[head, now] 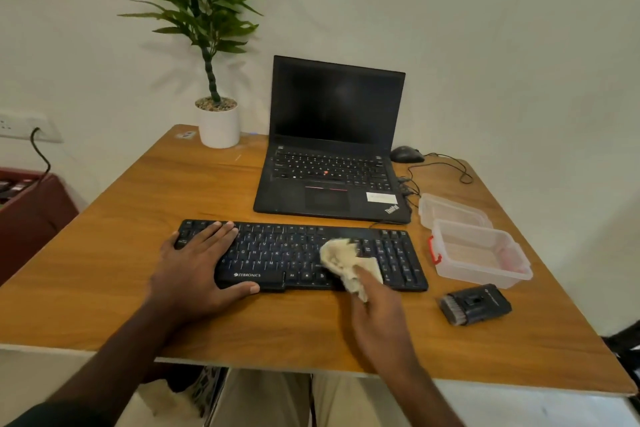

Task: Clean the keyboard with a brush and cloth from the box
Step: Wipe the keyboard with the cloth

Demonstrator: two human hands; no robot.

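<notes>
One keyboard [301, 255], long axis left to right across both our hands: left hand [197, 263] flat, holding its left end; right hand [375, 305] gripping cloth [341, 256] on its right half.

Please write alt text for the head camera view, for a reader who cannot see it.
A person's right hand wipes a black keyboard with a beige cloth while the left hand lies flat on its left end. A brush, an open clear box and a laptop share the wooden desk.

keyboard [301, 255] before laptop [332, 149] | box [481, 253] right | brush [476, 304] before box
</notes>
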